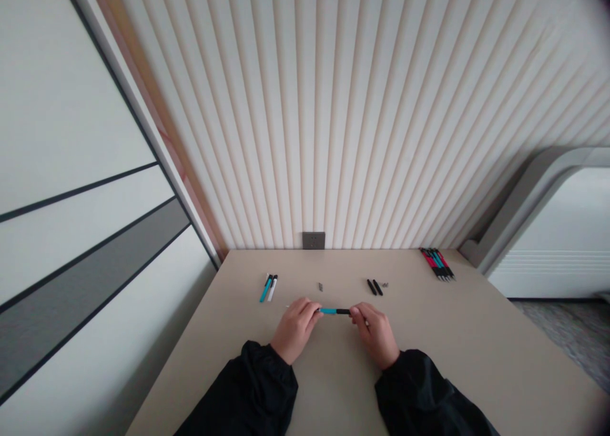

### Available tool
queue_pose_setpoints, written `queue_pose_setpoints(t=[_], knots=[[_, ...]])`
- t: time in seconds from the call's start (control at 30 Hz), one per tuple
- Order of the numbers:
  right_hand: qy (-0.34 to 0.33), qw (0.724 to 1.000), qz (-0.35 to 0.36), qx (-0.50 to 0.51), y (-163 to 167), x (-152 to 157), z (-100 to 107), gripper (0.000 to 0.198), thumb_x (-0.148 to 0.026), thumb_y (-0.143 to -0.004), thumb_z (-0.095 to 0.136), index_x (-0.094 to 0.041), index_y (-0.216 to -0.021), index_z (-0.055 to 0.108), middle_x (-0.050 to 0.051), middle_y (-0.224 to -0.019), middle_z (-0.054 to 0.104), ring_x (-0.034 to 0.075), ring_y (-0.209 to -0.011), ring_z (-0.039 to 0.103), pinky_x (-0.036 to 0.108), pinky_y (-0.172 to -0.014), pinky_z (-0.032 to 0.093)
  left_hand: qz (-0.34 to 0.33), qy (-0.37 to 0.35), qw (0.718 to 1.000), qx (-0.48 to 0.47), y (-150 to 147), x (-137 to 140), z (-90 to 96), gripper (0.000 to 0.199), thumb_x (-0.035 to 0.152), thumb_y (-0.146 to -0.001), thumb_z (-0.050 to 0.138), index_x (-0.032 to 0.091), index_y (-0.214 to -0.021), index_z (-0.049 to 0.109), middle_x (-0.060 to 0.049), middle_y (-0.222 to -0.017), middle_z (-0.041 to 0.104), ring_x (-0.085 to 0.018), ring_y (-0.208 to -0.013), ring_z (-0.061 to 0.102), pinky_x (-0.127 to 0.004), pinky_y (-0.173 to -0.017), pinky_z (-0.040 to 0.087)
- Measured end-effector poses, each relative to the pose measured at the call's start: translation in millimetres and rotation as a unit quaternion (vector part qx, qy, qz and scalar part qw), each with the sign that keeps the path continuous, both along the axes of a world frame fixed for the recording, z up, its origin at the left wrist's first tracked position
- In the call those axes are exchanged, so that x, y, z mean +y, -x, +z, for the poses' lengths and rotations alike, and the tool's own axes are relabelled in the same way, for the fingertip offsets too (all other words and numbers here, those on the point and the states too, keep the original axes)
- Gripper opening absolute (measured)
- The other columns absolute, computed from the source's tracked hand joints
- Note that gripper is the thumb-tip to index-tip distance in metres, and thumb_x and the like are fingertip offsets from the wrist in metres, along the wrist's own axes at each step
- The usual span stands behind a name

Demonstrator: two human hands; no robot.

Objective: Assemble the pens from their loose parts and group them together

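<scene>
Between my two hands a blue pen with a black grip section lies level, just above the table. My left hand pinches its blue end, and the fingers cover that tip. At the black end, my right hand has its thumb and fingers closed round the pen, hiding the point. Beyond my hands lie small metal parts, too small to make out. To their right are two black pen grips with more small metal bits beside them. A blue pen barrel and a white pen barrel rest at the left.
Several assembled pens, red, blue and black, lie in a row at the table's back right. The beige table meets a ribbed wall with a dark socket. A white cabinet borders the left side, a padded headboard the right.
</scene>
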State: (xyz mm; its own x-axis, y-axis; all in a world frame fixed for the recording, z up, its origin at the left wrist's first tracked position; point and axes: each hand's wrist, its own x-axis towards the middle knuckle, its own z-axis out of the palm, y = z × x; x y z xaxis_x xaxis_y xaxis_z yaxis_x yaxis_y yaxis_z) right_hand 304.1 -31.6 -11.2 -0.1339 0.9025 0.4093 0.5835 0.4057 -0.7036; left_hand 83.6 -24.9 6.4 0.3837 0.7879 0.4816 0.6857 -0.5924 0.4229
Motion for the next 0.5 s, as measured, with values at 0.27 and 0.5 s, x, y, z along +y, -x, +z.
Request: queue_pose_setpoints(t=[0.27, 0.5], knots=[[0.082, 0.995, -0.002, 0.060, -1.1, -1.0, -2.2, 0.049, -0.042, -0.098, 0.034, -0.018, -0.058, 0.050, -0.002, -0.050, 0.048, 0.011, -0.048, 0.046, 0.022, -0.052, 0.033, -0.007, 0.087, 0.982, -0.168, 0.6, -2.9, 0.8, 0.022, 0.031, -0.087, 0.060, 0.019, -0.105, 0.061, -0.004, -0.086, 0.064, -0.015, -0.074, 0.059, -0.027, -0.070, 0.048], [0.054, 0.997, -0.001, 0.049, -1.9, -1.0, 1.9, 0.044, -0.043, -0.096, 0.036, -0.018, -0.067, 0.056, 0.001, -0.062, 0.057, 0.014, -0.059, 0.054, 0.023, -0.059, 0.037, 0.023, 0.254, 0.892, -0.374, 0.4, 2.6, -7.1, 0.028, 0.042, -0.089, 0.053, 0.015, -0.090, 0.058, 0.001, -0.065, 0.057, -0.010, -0.052, 0.047, -0.021, -0.049, 0.038]])
